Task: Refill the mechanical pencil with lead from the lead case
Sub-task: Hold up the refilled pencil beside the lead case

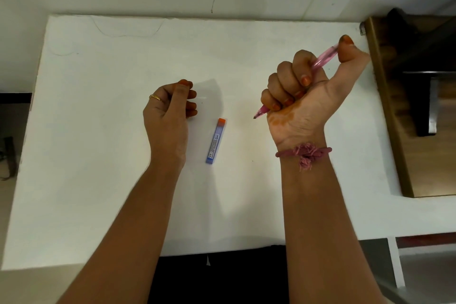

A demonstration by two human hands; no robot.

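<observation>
Item one: mechanical pencil (320, 60), translucent pink, was clenched in the right hand (303, 96), fingers (286, 76) wrapped in a fist around the barrel, thumb pressed on the upper end, tip pointing down and left above the counter (98, 180). Item two: lead case (216, 140), slim, blue with an orange cap, lay flat on the white counter between the two hands, touching neither, cap end pointing away from the person. Item three: left hand (167, 111), loosely curled with fingertips drawn together, grasping nothing visible, held just left of the case; gold ring (156, 97) on one finger. Item four: pink thread band (304, 153), frayed, around the right wrist.
</observation>
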